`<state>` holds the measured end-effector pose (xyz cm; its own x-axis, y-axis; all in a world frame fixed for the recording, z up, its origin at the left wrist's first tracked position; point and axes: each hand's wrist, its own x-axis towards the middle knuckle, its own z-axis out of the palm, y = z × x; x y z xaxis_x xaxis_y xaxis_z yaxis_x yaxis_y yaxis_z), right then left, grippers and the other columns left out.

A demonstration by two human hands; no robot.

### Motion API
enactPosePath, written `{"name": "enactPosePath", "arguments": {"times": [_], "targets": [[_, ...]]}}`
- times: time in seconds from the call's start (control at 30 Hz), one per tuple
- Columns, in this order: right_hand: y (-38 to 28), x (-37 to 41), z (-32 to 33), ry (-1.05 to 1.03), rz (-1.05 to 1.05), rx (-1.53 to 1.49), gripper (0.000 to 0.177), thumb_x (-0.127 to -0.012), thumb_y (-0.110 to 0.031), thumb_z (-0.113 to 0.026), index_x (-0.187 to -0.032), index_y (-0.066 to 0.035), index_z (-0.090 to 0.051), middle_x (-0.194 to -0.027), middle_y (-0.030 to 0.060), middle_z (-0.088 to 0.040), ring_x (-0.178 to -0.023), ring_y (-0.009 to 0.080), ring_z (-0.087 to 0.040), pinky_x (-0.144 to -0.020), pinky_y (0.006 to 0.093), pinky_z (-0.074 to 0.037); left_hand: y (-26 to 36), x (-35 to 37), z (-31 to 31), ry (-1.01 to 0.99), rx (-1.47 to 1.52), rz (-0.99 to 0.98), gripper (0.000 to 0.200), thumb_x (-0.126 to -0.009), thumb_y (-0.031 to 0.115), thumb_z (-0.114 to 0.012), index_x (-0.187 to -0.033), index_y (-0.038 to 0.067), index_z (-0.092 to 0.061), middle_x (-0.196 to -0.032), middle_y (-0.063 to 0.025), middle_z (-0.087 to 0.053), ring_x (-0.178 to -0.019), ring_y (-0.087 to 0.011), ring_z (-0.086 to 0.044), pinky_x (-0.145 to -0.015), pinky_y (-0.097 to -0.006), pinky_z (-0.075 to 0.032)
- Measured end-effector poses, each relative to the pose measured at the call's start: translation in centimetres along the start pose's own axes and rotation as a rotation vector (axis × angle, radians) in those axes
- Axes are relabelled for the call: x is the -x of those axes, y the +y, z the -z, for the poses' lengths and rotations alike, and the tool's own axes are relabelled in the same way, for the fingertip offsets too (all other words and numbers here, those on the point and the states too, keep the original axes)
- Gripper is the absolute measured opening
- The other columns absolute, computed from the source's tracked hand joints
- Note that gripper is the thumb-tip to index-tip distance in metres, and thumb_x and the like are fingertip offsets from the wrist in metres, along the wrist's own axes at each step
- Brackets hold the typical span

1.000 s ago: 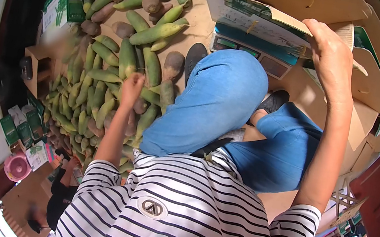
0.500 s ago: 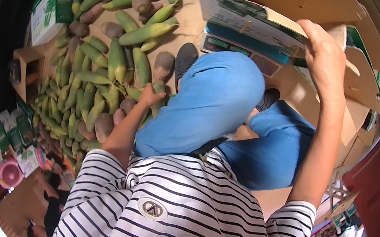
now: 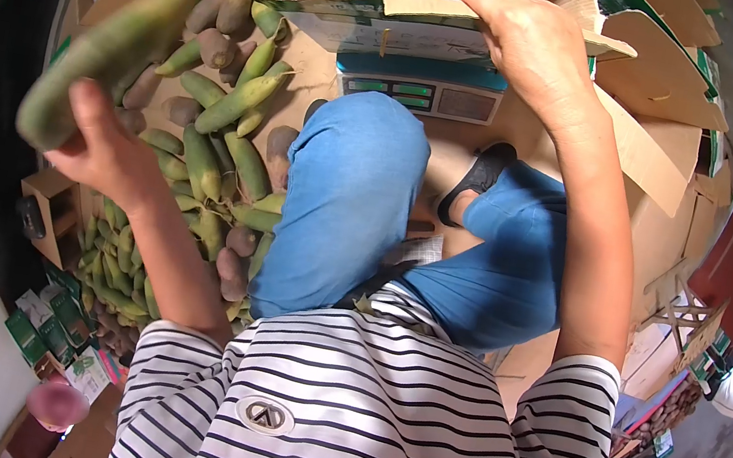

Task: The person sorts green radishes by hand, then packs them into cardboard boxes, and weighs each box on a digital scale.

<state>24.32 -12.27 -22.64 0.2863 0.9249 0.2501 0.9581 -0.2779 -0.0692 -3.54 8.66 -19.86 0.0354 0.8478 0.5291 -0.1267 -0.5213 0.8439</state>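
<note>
My left hand [image 3: 110, 152] is raised at the left and closed round the lower end of a large green radish [image 3: 106, 65], slightly blurred and tilted up to the right. At the top, the fingers of my right hand [image 3: 536, 55] are wrapped over the near edge of an open cardboard box [image 3: 333, 30]. That box rests on a blue weighing scale [image 3: 471, 79] with lit green displays. More green radishes [image 3: 242, 99] lie in a heap on the floor below my left hand, mixed with brownish-purple roots [image 3: 218, 49].
Bent blue-jeaned knees [image 3: 349, 187] rise between the heap and the scale. More opened cartons [image 3: 664, 71] stand at the upper right. Green-and-white boxes [image 3: 61, 322] and a pink fan-like round object [image 3: 57, 405] are at the lower left.
My left hand has come up from the heap, moving left and upward with a green radish in it. My right hand stays on the box edge. The whole view has turned somewhat.
</note>
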Motion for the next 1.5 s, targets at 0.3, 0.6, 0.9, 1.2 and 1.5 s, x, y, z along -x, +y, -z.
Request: {"name": "enactPosePath", "arguments": {"times": [0.3,0.6,0.9,1.2,1.5], "targets": [[0.5,0.1,-0.5,0.008,0.013,-0.083,0.016,-0.081,-0.003,-0.056,-0.096,-0.01,-0.054,-0.084,0.0097,-0.061,-0.083,0.0323,-0.062,-0.068,0.0435,-0.05,-4.7,3.9,-6.3,-0.386,-0.06,0.194,0.038,-0.091,0.021,-0.068,-0.116,-0.003,-0.052,-0.111,-0.0141,-0.058,-0.102,-0.019,-0.06,-0.086,-0.0299,-0.05],[0.0,0.1,0.8,-0.097,-0.007,-0.086,0.021,-0.081,-0.004,-0.057,-0.1,-0.01,-0.054,-0.082,0.0101,-0.059,-0.084,0.0324,-0.062,-0.069,0.0427,-0.049,-12.5,14.6,28.7,-1.231,-1.741,0.597,0.073,-0.068,0.036,-0.08,-0.128,0.007,-0.048,-0.133,-0.0222,-0.049,-0.118,-0.0436,-0.051,-0.096,-0.0477,-0.044],[-0.1,-0.3,-0.1,0.006,0.043,-0.107,0.014,-0.08,-0.003,-0.054,-0.093,-0.009,-0.052,-0.081,0.0111,-0.06,-0.082,0.0334,-0.063,-0.068,0.0446,-0.05,-11.0,20.0,41.3,-1.113,-1.722,0.885,0.094,-0.06,0.03,-0.086,-0.133,0.007,-0.033,-0.12,-0.026,-0.051,-0.108,-0.0432,-0.056,-0.09,-0.0459,-0.05],[0.4,-0.2,-0.1,-0.012,0.021,-0.095,0.023,-0.079,-0.002,-0.057,-0.101,-0.009,-0.053,-0.086,0.0106,-0.061,-0.085,0.0321,-0.062,-0.07,0.0425,-0.05,-9.3,19.1,36.9,-1.027,-1.666,0.687,0.092,-0.061,0.028,-0.084,-0.136,0.004,-0.036,-0.123,-0.0254,-0.045,-0.108,-0.0432,-0.053,-0.091,-0.0477,-0.047],[0.1,-0.3,-0.3,-0.029,-0.028,-0.027,0.013,-0.082,-0.004,-0.055,-0.094,-0.009,-0.054,-0.084,0.0102,-0.063,-0.084,0.0311,-0.065,-0.068,0.0421,-0.053,-7.6,9.5,15.9,-0.564,-0.891,0.316,0.091,-0.072,0.03,-0.085,-0.139,-0.005,-0.036,-0.139,-0.0218,-0.04,-0.129,-0.0324,-0.041,-0.107,-0.0411,-0.034]]}}
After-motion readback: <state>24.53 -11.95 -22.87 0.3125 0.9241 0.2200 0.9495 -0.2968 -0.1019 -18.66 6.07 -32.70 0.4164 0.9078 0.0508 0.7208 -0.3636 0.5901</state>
